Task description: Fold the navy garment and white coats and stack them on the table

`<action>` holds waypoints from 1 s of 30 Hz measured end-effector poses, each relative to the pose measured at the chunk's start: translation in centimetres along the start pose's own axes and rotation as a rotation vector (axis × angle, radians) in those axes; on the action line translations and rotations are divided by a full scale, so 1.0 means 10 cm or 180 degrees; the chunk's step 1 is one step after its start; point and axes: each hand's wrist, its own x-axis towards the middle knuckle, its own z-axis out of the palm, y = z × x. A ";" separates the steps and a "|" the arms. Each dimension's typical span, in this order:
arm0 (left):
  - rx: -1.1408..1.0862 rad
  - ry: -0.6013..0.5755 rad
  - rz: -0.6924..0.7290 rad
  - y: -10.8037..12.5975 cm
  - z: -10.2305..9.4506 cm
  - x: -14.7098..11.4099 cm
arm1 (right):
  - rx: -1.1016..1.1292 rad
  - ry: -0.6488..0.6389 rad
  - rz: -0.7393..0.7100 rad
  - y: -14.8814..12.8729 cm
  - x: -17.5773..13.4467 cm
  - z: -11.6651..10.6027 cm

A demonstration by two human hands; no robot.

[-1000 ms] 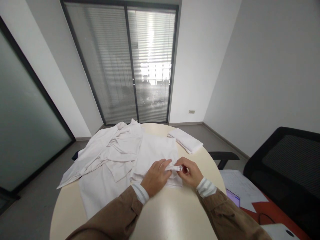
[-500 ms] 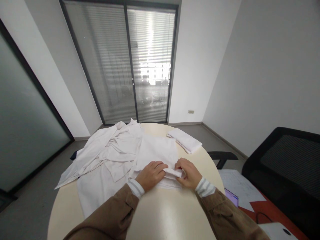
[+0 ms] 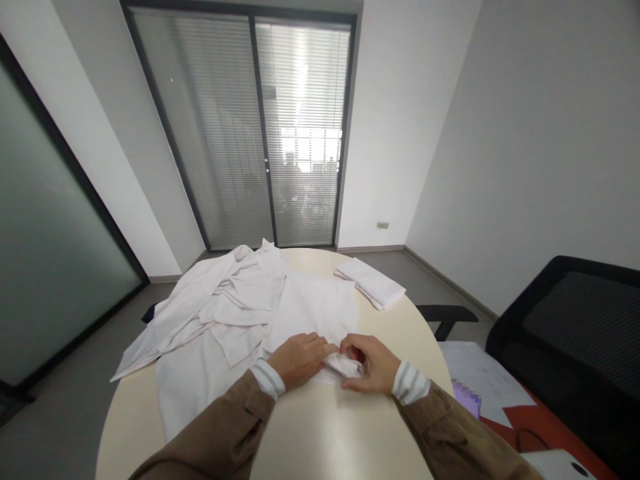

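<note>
A white cloth (image 3: 320,297) lies flat on the round table, its near edge gathered into a small fold between my hands. My left hand (image 3: 303,359) is closed over the left part of this fold, its fingertips close to my right index finger. My right hand (image 3: 373,363) curls around the right end of the fold, the fingers above it and the thumb below. Left of the cloth lies a large heap of rumpled white fabric (image 3: 220,300), partly touching it. A folded white cloth (image 3: 371,281) rests at the table's far right.
The cream round table (image 3: 335,433) reaches toward me. Right of it stand a black mesh chair (image 3: 575,313) and a red surface with papers (image 3: 485,370), a purple blurred item (image 3: 466,399) and a white device (image 3: 555,463). Beyond the table are glass doors with blinds (image 3: 305,133).
Both hands have come slightly nearer to me and closer together. The fold at the cloth's near edge is more bunched, and the right fingers have slid left along it.
</note>
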 end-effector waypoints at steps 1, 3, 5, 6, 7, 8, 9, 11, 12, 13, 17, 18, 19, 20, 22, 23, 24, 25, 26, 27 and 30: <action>0.0057 0.0022 0.0052 0.00 0.00 0.00 | 0.0052 0.0109 0.0171 0.01 0.01 -0.01; 0.0173 0.0057 0.0179 0.01 0.01 -0.01 | -0.0129 0.0564 0.0716 0.06 0.04 -0.04; 0.0219 0.0073 0.0210 0.02 0.02 -0.02 | -0.0467 0.1143 0.1417 0.14 0.10 -0.06; 0.0217 0.0078 0.0203 0.02 0.02 -0.02 | -0.0592 0.1340 0.1741 0.18 0.14 -0.07; 0.0213 0.0079 0.0193 0.03 0.02 -0.02 | -0.0668 0.1428 0.2012 0.23 0.17 -0.07; 0.0214 0.0077 0.0182 0.04 0.03 -0.01 | -0.0702 0.1420 0.2212 0.28 0.20 -0.07; 0.0223 0.0072 0.0169 0.05 0.03 -0.01 | -0.0714 0.1352 0.2344 0.32 0.23 -0.07; 0.0254 0.0054 0.0147 0.07 0.03 0.00 | -0.0712 0.1209 0.2455 0.42 0.28 -0.06; 0.0268 0.0050 0.0134 0.07 0.03 0.01 | -0.0691 0.1163 0.2456 0.47 0.30 -0.05; 0.0272 0.0049 0.0125 0.08 0.04 0.01 | -0.0648 0.1135 0.2439 0.52 0.31 -0.04; 0.0263 0.0028 0.0200 0.09 0.07 0.01 | -0.0178 0.1149 0.2380 0.74 0.38 -0.04; 0.0263 0.0024 0.0225 0.09 0.08 0.02 | -0.0065 0.1155 0.2376 0.79 0.40 -0.05; 0.0268 0.0026 0.0239 0.09 0.08 0.02 | 0.0011 0.1154 0.2379 0.83 0.42 -0.06; 0.0274 0.0036 0.0241 0.09 0.09 0.02 | 0.0047 0.1145 0.2382 0.86 0.43 -0.06; 0.0291 0.0063 0.0227 0.10 0.09 0.04 | 0.0045 0.1135 0.2379 0.89 0.44 -0.07; 0.0304 0.0064 0.0226 0.11 0.09 0.05 | 0.0046 0.1149 0.2367 0.90 0.44 -0.07; 0.0316 0.0056 0.0217 0.13 0.09 0.06 | 0.0080 0.1169 0.2358 0.89 0.43 -0.06; 0.0327 0.0043 0.0192 0.15 0.09 0.07 | 0.0159 0.1190 0.2357 0.88 0.42 -0.06; 0.0338 0.0029 0.0142 0.17 0.08 0.09 | 0.0280 0.1197 0.2364 0.85 0.40 -0.05; 0.0349 0.0014 0.0071 0.19 0.07 0.11 | 0.0431 0.1186 0.2374 0.83 0.38 -0.04; 0.0358 0.0010 -0.0136 0.27 0.05 0.17 | 0.0863 0.1062 0.2409 0.73 0.31 -0.02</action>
